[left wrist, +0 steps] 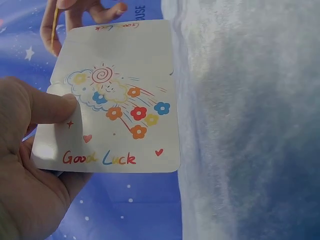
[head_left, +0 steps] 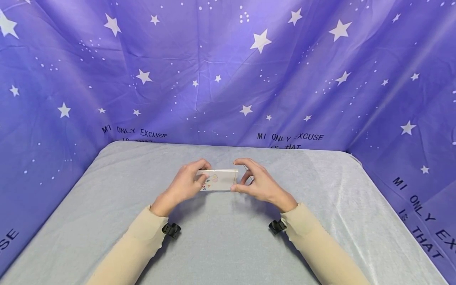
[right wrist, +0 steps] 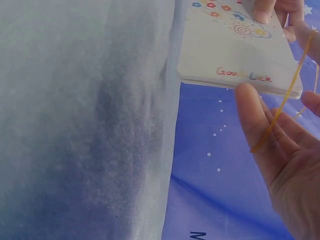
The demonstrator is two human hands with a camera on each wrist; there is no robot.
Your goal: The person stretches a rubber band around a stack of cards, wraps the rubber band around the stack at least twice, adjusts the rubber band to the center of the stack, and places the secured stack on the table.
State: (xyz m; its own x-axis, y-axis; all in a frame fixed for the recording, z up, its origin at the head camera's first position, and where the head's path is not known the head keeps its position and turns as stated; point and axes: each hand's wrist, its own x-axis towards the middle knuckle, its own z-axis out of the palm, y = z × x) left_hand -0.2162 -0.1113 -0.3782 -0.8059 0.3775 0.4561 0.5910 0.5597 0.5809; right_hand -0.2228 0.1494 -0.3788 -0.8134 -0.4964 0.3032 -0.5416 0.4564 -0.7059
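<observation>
A small white notebook with rounded corners is held up above the table by the left hand. The left thumb presses on its printed cover, the other fingers behind it. Colourful flowers, a sun, a cloud and "Good Luck" lettering decorate the cover, and both long edges have a small notch. A yellow rubber band is stretched between the thumb and fingers of the right hand. The right thumb tip is right at the notebook's near corner, while the right index finger reaches over its far edge.
A pale grey-blue cloth covers the table. Purple-blue curtains with white stars and black lettering hang behind and at both sides. Each sleeve cuff carries a small black camera, the left one and the right one.
</observation>
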